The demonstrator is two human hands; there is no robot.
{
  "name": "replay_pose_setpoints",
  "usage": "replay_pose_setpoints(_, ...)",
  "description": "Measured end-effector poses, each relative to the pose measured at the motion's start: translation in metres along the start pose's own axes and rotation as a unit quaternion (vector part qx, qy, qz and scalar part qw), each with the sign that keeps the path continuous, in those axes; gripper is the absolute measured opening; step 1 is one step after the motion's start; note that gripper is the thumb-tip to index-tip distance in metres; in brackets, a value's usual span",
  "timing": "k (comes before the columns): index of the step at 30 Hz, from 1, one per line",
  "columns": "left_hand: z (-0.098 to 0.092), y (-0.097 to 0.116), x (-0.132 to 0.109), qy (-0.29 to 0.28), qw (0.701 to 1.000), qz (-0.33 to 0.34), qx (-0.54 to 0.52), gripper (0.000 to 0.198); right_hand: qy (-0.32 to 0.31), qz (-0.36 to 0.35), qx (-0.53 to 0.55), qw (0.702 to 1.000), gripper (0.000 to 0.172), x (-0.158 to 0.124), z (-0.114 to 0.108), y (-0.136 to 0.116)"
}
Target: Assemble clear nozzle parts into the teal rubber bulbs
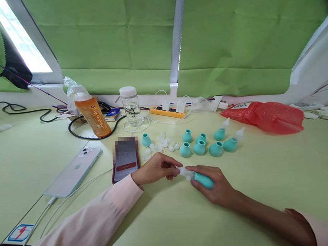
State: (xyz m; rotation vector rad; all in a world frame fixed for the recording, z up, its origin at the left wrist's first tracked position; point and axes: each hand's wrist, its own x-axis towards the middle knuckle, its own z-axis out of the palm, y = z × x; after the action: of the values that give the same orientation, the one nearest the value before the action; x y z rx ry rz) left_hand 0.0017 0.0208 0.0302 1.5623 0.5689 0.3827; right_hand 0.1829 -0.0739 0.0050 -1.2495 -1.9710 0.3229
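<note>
My right hand (pixel 213 182) is wrapped round the teal bulb (pixel 205 180) of a nasal aspirator, which lies tilted with its clear end toward the left. My left hand (pixel 158 168) pinches the translucent nozzle tip (pixel 184 171) at that end between thumb and fingers. Beyond my hands stand several open-topped teal bulbs (pixel 199 148). Two assembled aspirators (pixel 230 144) with translucent tips stand at the right of that group. Small translucent pieces (pixel 162 144) lie in a loose heap behind my left hand, beside a lone teal bulb (pixel 146 140).
A phone with a lit screen (pixel 126 160) lies by my left forearm, and a pale phone (pixel 74 172) farther left, with white cables. Behind are an orange drink bottle (pixel 92 116), a clear water bottle (pixel 132 111), a yellow power strip (pixel 167 112) and a red plastic bag (pixel 263 116).
</note>
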Motion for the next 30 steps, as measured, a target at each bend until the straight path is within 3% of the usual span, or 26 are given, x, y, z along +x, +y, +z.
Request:
replay_pose_setpoints(5, -0.003, -0.001, 0.001, -0.034, 0.999, -0.01, -0.023, 0.025, -0.015, -0.057, -0.074, 0.996, 0.033, -0.002, -0.001, 0.0)
replay_pose_setpoints(21, 0.006, -0.001, 0.001, 0.007, 0.996, -0.009, -0.092, 0.03, 0.021, -0.168, -0.248, 0.954, 0.038, -0.005, -0.003, 0.005)
replay_pose_setpoints(30, 0.008, 0.0, -0.003, -0.018, 0.988, -0.036, -0.15, 0.03, -0.009, -0.13, -0.136, 0.982, 0.047, -0.005, 0.001, 0.007)
